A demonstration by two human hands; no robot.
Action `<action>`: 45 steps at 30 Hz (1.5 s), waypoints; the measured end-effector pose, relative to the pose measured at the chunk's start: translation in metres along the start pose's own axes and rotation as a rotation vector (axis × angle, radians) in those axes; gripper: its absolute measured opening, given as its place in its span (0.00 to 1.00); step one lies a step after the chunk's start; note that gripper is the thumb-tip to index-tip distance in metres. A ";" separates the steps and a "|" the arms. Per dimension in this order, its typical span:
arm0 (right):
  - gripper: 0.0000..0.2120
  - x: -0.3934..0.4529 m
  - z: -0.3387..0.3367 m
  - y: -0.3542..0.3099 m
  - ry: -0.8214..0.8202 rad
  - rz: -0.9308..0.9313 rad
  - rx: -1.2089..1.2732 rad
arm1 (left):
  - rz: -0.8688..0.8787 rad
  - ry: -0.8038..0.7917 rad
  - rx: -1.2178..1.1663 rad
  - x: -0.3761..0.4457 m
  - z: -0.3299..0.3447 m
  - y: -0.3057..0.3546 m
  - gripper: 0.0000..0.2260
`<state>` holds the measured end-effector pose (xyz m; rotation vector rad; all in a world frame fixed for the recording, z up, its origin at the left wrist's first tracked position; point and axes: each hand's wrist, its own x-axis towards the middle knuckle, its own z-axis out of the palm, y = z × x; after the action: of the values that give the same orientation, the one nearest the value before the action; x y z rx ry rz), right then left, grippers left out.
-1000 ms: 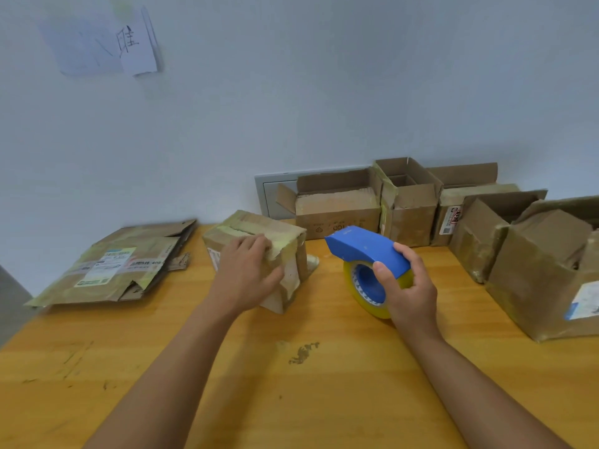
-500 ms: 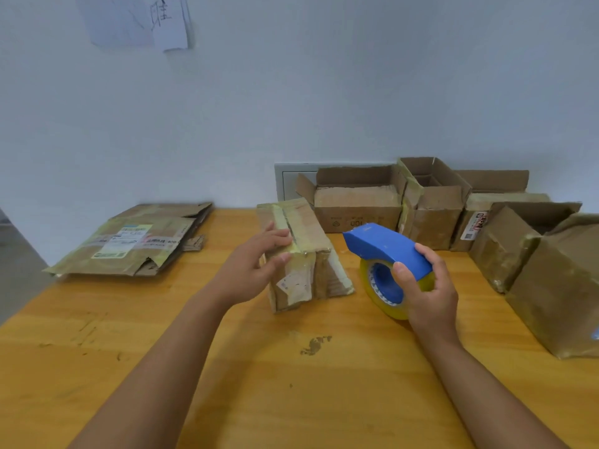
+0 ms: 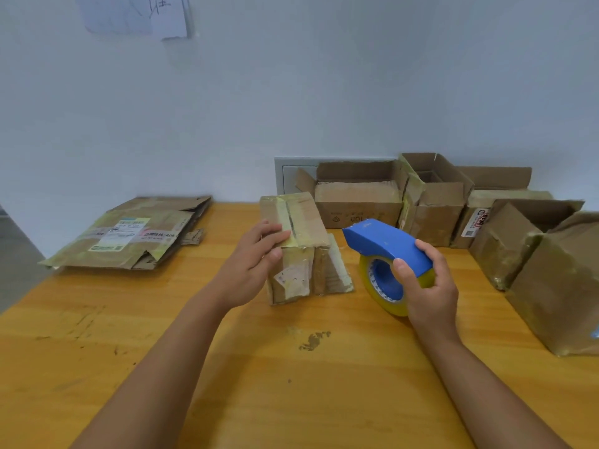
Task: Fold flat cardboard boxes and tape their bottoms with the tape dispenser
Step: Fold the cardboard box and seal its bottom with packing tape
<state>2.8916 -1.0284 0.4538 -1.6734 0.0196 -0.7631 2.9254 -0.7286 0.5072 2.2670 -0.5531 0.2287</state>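
Head view: the left hand [image 3: 256, 267] lies against the left side and top edge of the box [image 3: 298, 251], its fingers [image 3: 275, 236] nearly straight and laid over the taped seam, thumb low on the near face. It steadies the box and does not clamp it. The right hand [image 3: 428, 286] is curled round the dispenser [image 3: 385, 251], thumb on the near side of the blue cover, fingers wrapped over the back, the yellow roll hanging below and touching or nearly touching the table [image 3: 291, 400].

The box stands just left of the dispenser, close but apart, its closed flaps facing up and a loose flap splayed on its right side at the table. The dispenser's nose points toward the box top.

The risks, as I judge them: with only flat fingers bracing it, the box may slide or tip left once tape is pulled across it. The left fingers sit on the seam, so the strip could catch them or run crooked. The worn, already taped cardboard may spring open if the flaps are not pressed down.

Farther out, flat boxes [image 3: 136, 234] lie at left, and finished boxes [image 3: 431, 205] line the wall and right edge.
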 end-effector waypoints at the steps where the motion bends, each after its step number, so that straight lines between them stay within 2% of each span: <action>1: 0.22 0.000 0.000 0.000 0.000 -0.001 -0.002 | -0.007 -0.011 -0.012 -0.001 0.000 0.000 0.18; 9: 0.22 0.000 0.000 -0.003 -0.004 -0.001 -0.004 | -0.015 -0.007 -0.031 -0.001 0.003 0.000 0.18; 13: 0.19 0.000 0.000 -0.005 -0.011 0.007 -0.006 | -0.021 0.011 -0.108 0.002 0.004 -0.002 0.17; 23: 0.18 0.003 -0.001 -0.003 0.012 0.004 0.026 | 0.006 0.120 -0.144 0.009 0.009 -0.001 0.14; 28: 0.16 0.019 -0.010 -0.023 0.072 -0.009 0.100 | 0.147 0.051 0.041 0.006 0.003 -0.010 0.17; 30: 0.16 0.029 -0.016 -0.037 0.098 -0.032 0.137 | 0.190 0.069 0.091 0.006 0.002 -0.012 0.17; 33: 0.14 0.039 -0.022 -0.058 0.099 -0.042 0.227 | 0.241 0.117 0.032 0.004 0.008 -0.009 0.16; 36: 0.14 0.044 -0.024 -0.075 0.022 -0.027 0.324 | 0.296 0.136 0.017 0.001 0.015 -0.008 0.14; 40: 0.12 0.047 -0.017 -0.092 -0.134 0.010 0.399 | 0.144 0.082 -0.016 0.004 0.008 0.002 0.11; 43: 0.13 0.048 -0.007 -0.103 -0.226 0.014 0.417 | -0.005 0.068 -0.074 0.015 -0.003 0.023 0.20; 45: 0.13 0.049 0.002 -0.109 -0.269 0.005 0.431 | -0.175 0.077 -0.201 0.022 -0.011 0.038 0.24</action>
<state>2.8885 -1.0184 0.5733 -1.3478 -0.3089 -0.4902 2.9275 -0.7507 0.5463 2.0871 -0.3202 0.1645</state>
